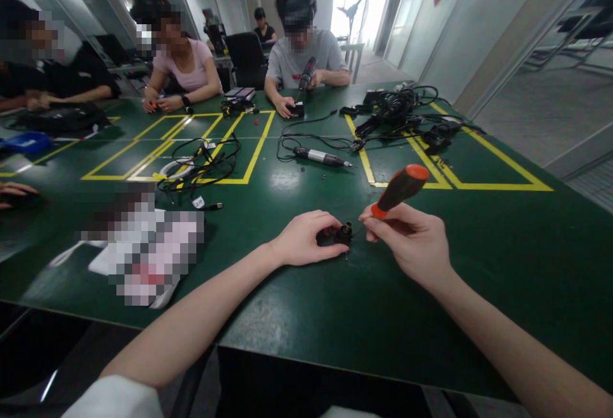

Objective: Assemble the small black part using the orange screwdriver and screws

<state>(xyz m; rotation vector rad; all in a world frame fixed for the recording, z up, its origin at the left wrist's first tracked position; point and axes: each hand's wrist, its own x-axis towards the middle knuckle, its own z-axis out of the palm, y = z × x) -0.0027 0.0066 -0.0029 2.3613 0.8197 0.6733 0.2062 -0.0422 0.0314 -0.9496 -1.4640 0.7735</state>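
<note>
My left hand point(311, 238) is closed around a small black part point(343, 234) and steadies it on the green table point(287, 316). A short round piece sticks up from the part's top; its exact kind is too small to tell. In my right hand point(416, 236) is a screwdriver point(401, 189) with a black and orange handle, held by fingers low on the handle and shaft. Its handle leans up and to the right, and its thin shaft slants down toward the black part. Whether the tip touches the part cannot be made out.
Beyond my hands lies an electric screwdriver point(320, 157) with its cord. Tangled black cables point(397, 111) sit at the back right, looped cables point(205, 163) at the left. Blurred-out items point(158, 252) lie left of my arm. Across the table a co-worker point(306, 54) uses a power tool.
</note>
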